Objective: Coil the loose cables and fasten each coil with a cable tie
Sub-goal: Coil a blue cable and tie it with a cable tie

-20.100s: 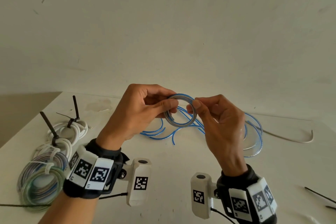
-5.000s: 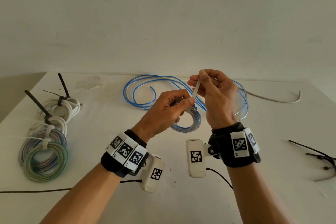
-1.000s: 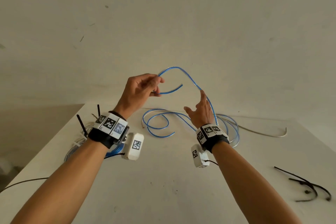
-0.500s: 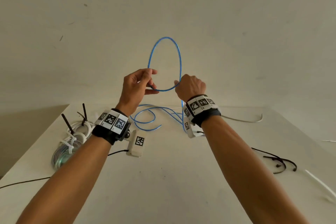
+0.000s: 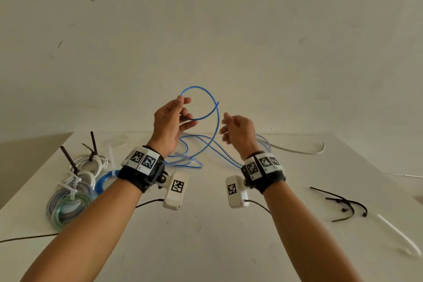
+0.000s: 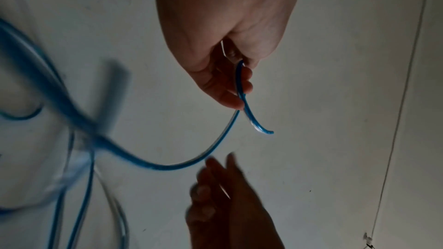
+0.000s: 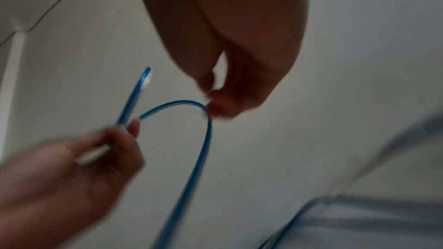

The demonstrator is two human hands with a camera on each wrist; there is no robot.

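A loose blue cable (image 5: pixel 214 126) rises from a tangle on the white table (image 5: pixel 206 247) into a small loop in the air. My left hand (image 5: pixel 185 109) pinches the loop where it crosses, close to the cable's free end (image 6: pixel 268 131). In the left wrist view the cable (image 6: pixel 241 82) runs between thumb and fingers of the left hand (image 6: pixel 239 90). My right hand (image 5: pixel 226 126) hovers just right of the hanging strand, fingers loosely curled and gripping nothing. In the blurred right wrist view its fingertips (image 7: pixel 215 109) sit right at the cable's bend (image 7: pixel 203 120).
Tied coils (image 5: pixel 68 199) lie at the table's left edge: white ones with black ties (image 5: pixel 91 162) and a blue one (image 5: pixel 105 181). Loose black cable ties (image 5: pixel 343 204) and a white tie (image 5: pixel 398 233) lie at the right. A white cable (image 5: pixel 297 150) runs along the back.
The right hand, which gripped the cable beside the left hand half a second ago, has let go and moved right. The tall loop has shrunk to a small one.
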